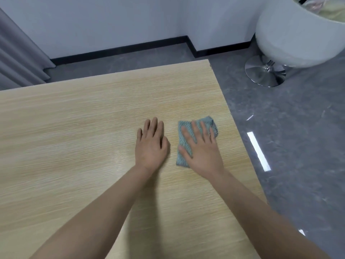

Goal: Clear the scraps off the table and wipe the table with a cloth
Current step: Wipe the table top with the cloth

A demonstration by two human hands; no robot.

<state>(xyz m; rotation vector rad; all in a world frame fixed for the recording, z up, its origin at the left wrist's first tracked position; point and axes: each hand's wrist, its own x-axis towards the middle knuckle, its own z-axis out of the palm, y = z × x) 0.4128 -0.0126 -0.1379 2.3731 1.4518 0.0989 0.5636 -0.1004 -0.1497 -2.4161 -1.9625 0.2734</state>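
We see two hands and one cloth (183, 144) on one table (74, 137). Our right hand (202, 151) presses the cloth flat, fingers straight, near the table's right edge. Our left hand (151, 146) rests flat just beside it, fingers straight; bare wood stretches leftward.

Table (78, 139): pale wood-grain, smooth, faint sheen. Cloth (183, 144): grey-green, waffle-textured. Floor (291, 131): glossy grey stone. Chair base (264, 73): polished chrome.

Both bare forearms reach forward over the bench (74, 128). The left hand (151, 144) lies flat, palm down, fingers straight and together. Just beside it, nearer the bench's right edge, the right hand (202, 148) lies flat with fingers spread, palm down.
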